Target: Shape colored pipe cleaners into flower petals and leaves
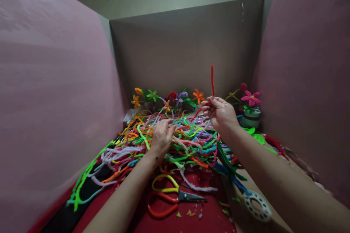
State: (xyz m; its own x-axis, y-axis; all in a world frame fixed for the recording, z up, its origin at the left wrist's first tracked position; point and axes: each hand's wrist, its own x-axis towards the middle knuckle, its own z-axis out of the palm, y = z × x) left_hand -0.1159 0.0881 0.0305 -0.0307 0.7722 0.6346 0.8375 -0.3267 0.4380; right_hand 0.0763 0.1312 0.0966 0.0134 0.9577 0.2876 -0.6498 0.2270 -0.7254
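Observation:
Between the fingertips of my right hand (220, 113) is a red pipe cleaner (212, 80), pinched partway along. One end points straight up, and the other slants down to the left toward the heap. My left hand (162, 136) rests on the large heap of colourful pipe cleaners (188, 145), fingers stretched out and slightly bent over the strands. I cannot make out anything gripped in it. Nearer to me lie scissors (177, 196) with one yellow and one red handle loop, blades pointing right on the red cloth (202, 178).
Pipe-cleaner flowers stand along the back, including an orange one (198, 96) and a pink one (251, 98) above a pale jar (251, 118). A white round spool (257, 205) lies at the front right. Coloured clippings (190, 212) dot the cloth. Pink walls (54, 91) rise on both sides.

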